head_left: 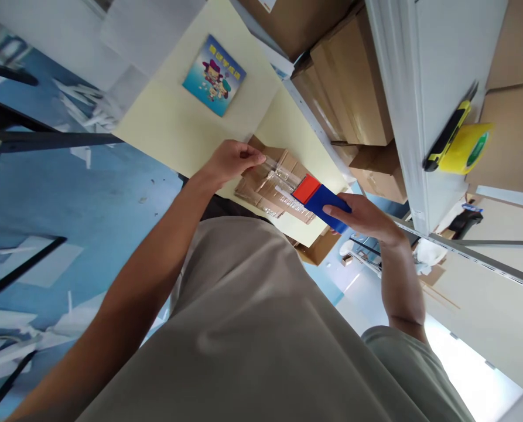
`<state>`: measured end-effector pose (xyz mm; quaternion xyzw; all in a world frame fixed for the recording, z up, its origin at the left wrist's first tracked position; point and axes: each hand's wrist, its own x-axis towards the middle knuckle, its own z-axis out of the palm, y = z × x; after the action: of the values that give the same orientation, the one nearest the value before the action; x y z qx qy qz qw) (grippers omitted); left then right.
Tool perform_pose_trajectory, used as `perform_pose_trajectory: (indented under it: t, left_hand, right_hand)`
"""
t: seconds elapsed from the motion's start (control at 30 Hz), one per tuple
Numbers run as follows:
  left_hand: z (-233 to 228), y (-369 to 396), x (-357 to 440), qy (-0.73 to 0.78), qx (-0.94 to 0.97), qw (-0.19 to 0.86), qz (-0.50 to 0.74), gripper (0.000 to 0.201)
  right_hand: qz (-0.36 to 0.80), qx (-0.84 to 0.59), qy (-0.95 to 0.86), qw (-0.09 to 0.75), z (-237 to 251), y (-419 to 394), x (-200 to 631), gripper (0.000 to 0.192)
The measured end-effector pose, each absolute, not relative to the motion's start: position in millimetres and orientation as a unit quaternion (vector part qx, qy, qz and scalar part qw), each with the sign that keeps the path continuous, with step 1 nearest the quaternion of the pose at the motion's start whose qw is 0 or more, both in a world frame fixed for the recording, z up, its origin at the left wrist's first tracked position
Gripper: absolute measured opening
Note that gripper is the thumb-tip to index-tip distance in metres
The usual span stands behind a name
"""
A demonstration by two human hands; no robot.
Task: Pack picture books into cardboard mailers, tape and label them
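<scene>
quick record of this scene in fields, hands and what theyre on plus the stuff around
left hand: left hand grips the far edge of the cardboard box
right hand: right hand holds a blue and red tape dispenser against the box
box: small, brown, with clear tape across its top, lying on the pale yellow table
on table: colourful picture card, apart from the box
shelf: yellow tape roll beside a yellow and black cutter
background: stacked cardboard cartons
floor: blue, with white scraps
</scene>
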<state>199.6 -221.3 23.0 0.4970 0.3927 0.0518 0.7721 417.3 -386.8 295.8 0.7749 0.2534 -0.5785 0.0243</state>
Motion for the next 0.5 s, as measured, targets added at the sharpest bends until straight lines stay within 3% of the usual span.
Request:
perform_pose_trajectory:
  t: [0.5]
  left_hand:
    - [-23.3, -249.3, 205.4, 0.408, 0.449, 0.794, 0.039, 0.033]
  right_hand:
    - [-0.617, 0.754, 0.226, 0.002, 253.8, -384.1, 423.5, 0.071]
